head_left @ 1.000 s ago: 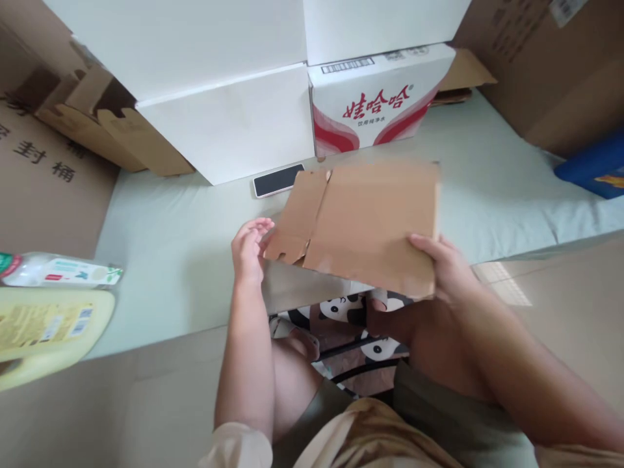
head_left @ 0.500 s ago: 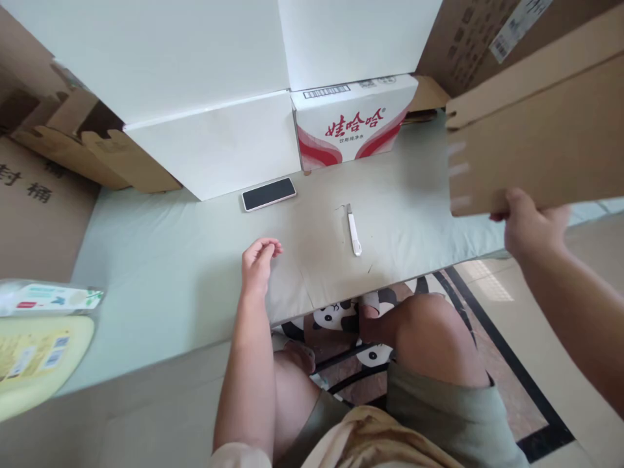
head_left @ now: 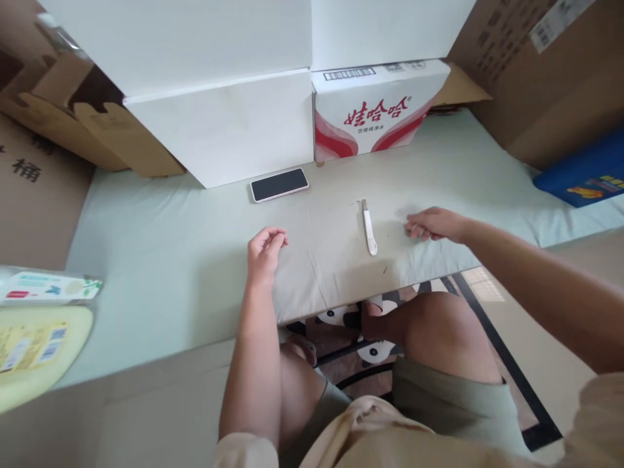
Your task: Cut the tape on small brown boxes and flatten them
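A white utility knife lies on the cloth-covered surface between my two hands. My left hand hovers to its left with the fingers curled in toward the thumb, and nothing shows in them. To the right of the knife is my right hand, slightly blurred, its fingers loosely bent and a little apart, holding nothing. Behind my left hand, a phone with a dark screen rests flat near the white boxes.
A white-and-red carton and a plain white box stand at the back. Brown cardboard is at the right, beside a blue package. A yellow container and a plastic-wrapped packet lie at the left edge.
My right hand has let go of the brown cardboard piece and moved left toward the knife. The blue package has come into view. My left hand keeps nearly the same place.
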Demonstrator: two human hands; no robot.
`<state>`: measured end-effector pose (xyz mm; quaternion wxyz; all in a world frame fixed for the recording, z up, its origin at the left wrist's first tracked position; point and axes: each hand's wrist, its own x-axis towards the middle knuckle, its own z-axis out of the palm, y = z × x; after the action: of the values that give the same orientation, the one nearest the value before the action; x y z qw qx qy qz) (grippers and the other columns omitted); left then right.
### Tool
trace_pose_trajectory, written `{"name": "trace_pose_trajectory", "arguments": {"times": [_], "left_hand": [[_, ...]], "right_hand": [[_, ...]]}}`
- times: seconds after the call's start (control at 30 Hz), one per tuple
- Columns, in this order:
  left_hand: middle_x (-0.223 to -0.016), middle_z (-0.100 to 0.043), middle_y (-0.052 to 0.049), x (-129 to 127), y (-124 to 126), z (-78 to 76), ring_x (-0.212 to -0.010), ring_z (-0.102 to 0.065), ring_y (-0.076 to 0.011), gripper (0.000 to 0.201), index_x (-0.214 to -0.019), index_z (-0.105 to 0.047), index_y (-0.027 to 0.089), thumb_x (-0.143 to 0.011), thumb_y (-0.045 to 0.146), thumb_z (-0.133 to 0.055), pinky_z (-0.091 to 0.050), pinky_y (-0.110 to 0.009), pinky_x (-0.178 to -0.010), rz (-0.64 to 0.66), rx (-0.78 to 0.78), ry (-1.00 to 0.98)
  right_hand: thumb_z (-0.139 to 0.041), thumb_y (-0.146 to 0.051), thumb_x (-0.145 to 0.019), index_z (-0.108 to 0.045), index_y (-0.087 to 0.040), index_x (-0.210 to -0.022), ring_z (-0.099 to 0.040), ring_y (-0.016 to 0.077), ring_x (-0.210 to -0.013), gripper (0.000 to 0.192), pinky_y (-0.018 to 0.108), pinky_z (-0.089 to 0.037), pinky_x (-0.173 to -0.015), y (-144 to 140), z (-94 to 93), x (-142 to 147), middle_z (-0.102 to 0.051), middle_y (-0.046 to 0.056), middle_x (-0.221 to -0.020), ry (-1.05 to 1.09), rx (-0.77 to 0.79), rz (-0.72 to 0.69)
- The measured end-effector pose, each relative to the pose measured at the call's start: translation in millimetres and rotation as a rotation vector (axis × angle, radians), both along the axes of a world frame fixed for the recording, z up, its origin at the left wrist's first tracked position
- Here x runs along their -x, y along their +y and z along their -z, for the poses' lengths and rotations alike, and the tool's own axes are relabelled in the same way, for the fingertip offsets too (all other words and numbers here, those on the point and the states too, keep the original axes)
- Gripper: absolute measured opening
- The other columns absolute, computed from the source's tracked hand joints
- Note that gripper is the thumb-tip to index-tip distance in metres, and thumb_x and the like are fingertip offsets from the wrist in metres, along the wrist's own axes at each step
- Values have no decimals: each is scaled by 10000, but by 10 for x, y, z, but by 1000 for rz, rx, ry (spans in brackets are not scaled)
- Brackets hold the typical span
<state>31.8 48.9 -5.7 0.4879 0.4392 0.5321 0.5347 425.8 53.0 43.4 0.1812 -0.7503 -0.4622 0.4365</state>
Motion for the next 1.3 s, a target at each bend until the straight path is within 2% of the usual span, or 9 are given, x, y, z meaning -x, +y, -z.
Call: {"name": "trace_pose_trajectory", "arguments": {"times": [0.13, 0.37, 0.53, 0.73, 0.83, 1.0, 1.13, 1.23, 1.3], "left_hand": [[-653, -556, 20, -12, -100, -52, -581, -485, -100, 116, -777, -686, 190, -668, 231, -691, -396, -240, -573, -6, -79, 18], [-653, -444, 61, 207, -453, -220, -580, -420, -80, 259, -825, -647, 179, -611, 61, -562, -350, -220, -578, -42, -144, -50], [-685, -476, 65, 476, -679, -280, -592, -445, -74, 288, -845, -626, 174, -642, -1, -519, -369, -229, -615, -145, -131, -47], [-684, -504, 69, 608, -817, -277, -588, -446, -71, 319, -888, -643, 184, -669, -13, -519, -377, -241, -630, -151, -63, -46], [-700, -507, 67, 722, -781, -284, -572, -429, -67, 327, -901, -649, 192, -676, -3, -513, -353, -240, -592, -161, 0, -119], [-700, -494, 60, 969, -656, -301, -593, -438, -73, 289, -860, -640, 193, -685, 0, -514, -353, -241, -596, -286, 54, -186], [-705, -495, 53, 1018, -601, -286, -588, -434, -83, 258, -841, -622, 195, -699, 8, -515, -368, -252, -601, -328, 72, -195], [-761, -513, 25, 960, -575, -254, -665, -488, -113, 234, -875, -603, 202, -719, 42, -535, -407, -270, -643, -417, 9, -148], [-886, -546, -16, 910, -561, -225, -803, -531, -149, 266, -937, -580, 208, -713, 67, -560, -446, -298, -731, -610, -63, -59]], "right_hand": [[-687, -388, -815, -722, -166, -751, -524, 109, -475, 234, 247, -364, -442, -330, 15, 137, -761, 79, -745, -113, 161, -58], [-598, -340, -838, -711, -157, -818, -527, 115, -512, 216, 270, -396, -500, -199, -314, 821, -754, 86, -773, -270, 101, -263], [-577, -326, -874, -681, -177, -761, -559, 120, -539, 214, 294, -463, -627, 150, -348, 1877, -737, 47, -751, -356, -64, -606], [-595, -274, -884, -687, -203, -930, -651, 166, -684, 124, 310, -495, -695, 639, -434, 3438, -696, 21, -768, -361, -334, -798], [-610, -207, -880, -635, -188, -1121, -669, 179, -805, 243, 357, -530, -778, 834, -576, 4123, -692, 90, -1104, -336, -590, -828], [-602, -98, -860, -449, -159, -1370, -536, 294, -1284, 536, 420, -510, -961, 946, -870, 4947, -385, 173, -1548, -385, -928, -903], [-648, -147, -860, -328, -130, -1505, -539, 386, -1276, 720, 583, -458, -1026, 917, -996, 5214, -412, 194, -1529, -547, -772, -847], [-575, -87, -854, -530, -133, -1364, -599, 359, -1179, 514, 561, -479, -968, 864, -985, 5119, -592, 168, -1365, -612, -817, -873], [-521, -74, -842, -656, -150, -1142, -637, 313, -1070, 338, 492, -500, -895, 816, -951, 4916, -696, 132, -1187, -630, -877, -884]]}}
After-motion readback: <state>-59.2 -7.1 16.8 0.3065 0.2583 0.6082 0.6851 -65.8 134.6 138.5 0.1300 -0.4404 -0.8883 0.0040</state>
